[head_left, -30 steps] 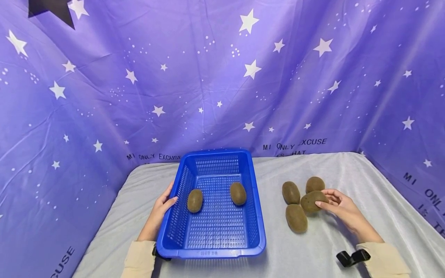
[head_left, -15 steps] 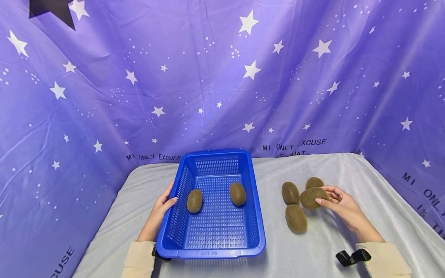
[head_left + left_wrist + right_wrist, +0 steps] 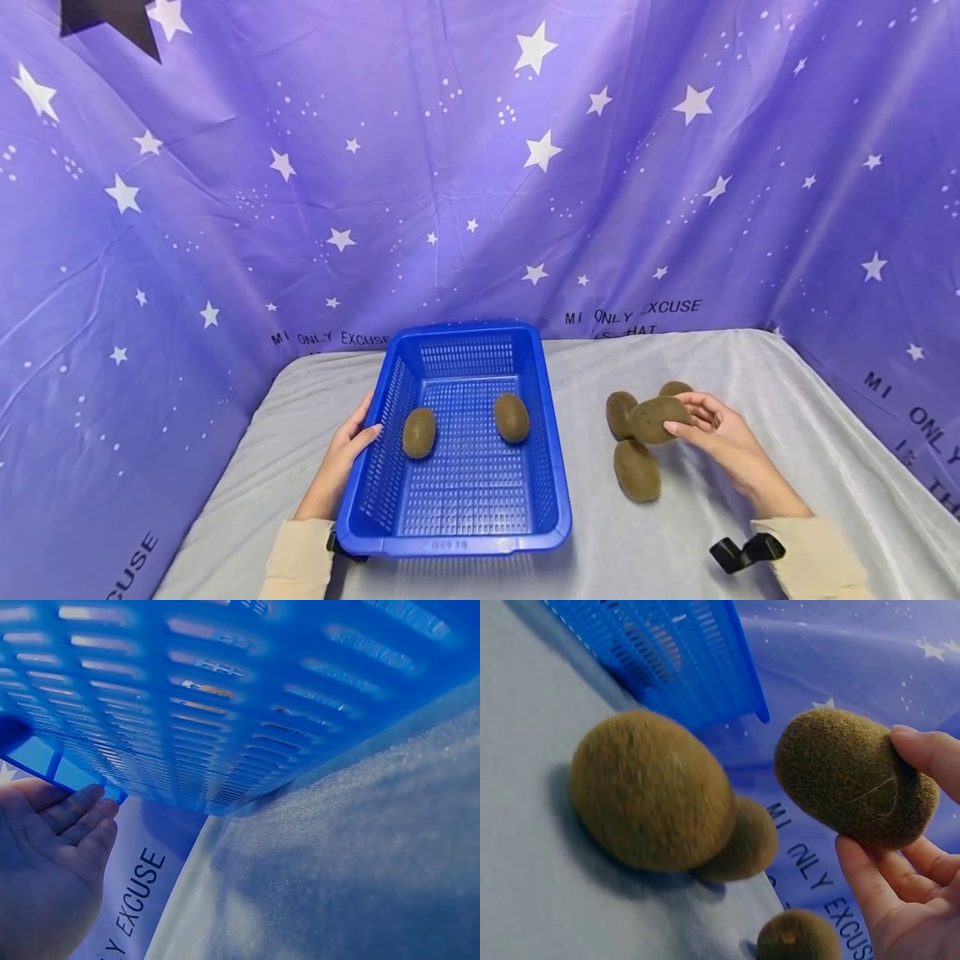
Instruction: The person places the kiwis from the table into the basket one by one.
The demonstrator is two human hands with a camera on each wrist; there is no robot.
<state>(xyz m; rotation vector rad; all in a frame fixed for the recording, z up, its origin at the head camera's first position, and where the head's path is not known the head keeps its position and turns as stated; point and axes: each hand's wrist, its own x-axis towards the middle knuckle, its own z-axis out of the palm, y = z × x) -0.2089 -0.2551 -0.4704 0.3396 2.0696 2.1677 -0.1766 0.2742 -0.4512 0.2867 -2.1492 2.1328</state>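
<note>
My right hand [image 3: 720,437] pinches a brown fuzzy kiwi [image 3: 657,419] between thumb and fingers. The right wrist view shows this kiwi [image 3: 847,776] raised off the cloth. Three more kiwis lie around it: one in front [image 3: 637,472], one to its left [image 3: 620,414] and one behind it [image 3: 676,388], partly hidden. My left hand [image 3: 343,457] holds the left rim of a blue plastic basket [image 3: 551,433], thumb over the edge. In the left wrist view its fingers [image 3: 94,817] lie against the outside near the rim. Two kiwis sit inside the basket, one left [image 3: 419,433] and one right [image 3: 512,417].
A pale grey cloth [image 3: 585,533] covers the table. Purple curtains [image 3: 480,167] with white stars hang behind and along both sides. The basket's right wall stands between the loose kiwis and its inside.
My right hand has lifted the kiwi from among the others and moved it left, so it now overlaps the left one in the head view. The left hand and basket have stayed put.
</note>
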